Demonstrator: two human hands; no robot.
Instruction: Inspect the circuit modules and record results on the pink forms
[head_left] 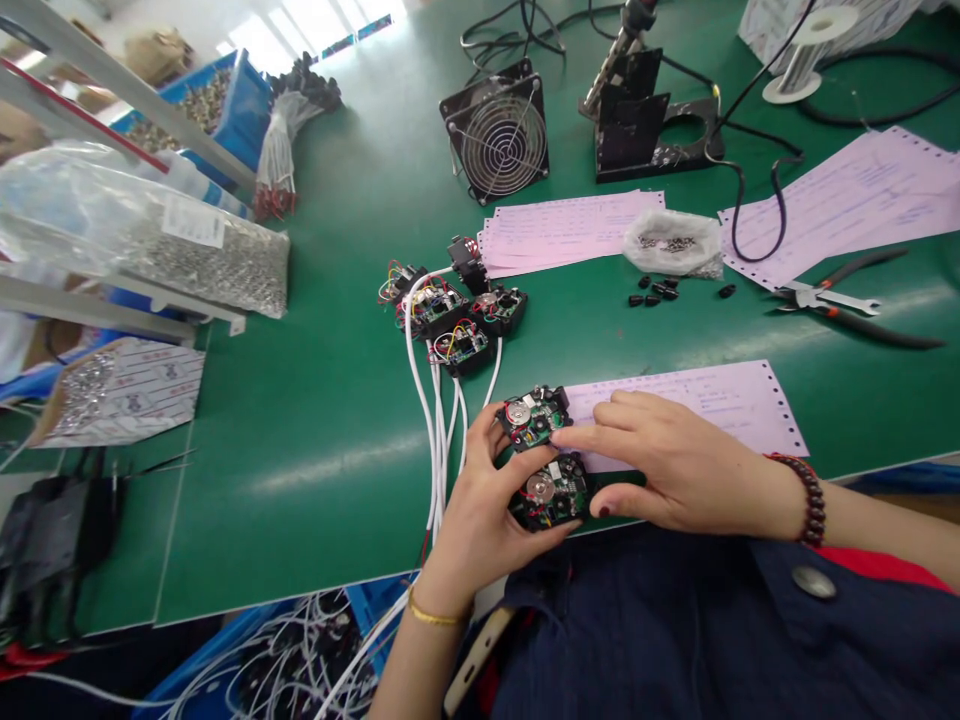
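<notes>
Two black-cased circuit board modules with small wires and round metal discs lie close together at the centre, the upper one [534, 418] just above the lower one [551, 492]. My left hand [480, 510] grips both from the left, its fingers on the upper module. My right hand [667, 465] comes in from the right, with fingertips on the upper module's edge and the thumb at the lower module. White cables [439, 450] run from under my left hand up to several similar modules [457, 310] on the green mat [300, 480]. A pink printed sheet [690, 400] lies under my right hand.
Beyond the hands stand a black-framed fan [499, 130] and a black metal stand [637, 125]. Pliers [847, 305], small black parts [652, 292] and pink sheets [570, 230] lie on the mat. A bag of metal parts [172, 235] and a blue crate [217, 110] are at the left.
</notes>
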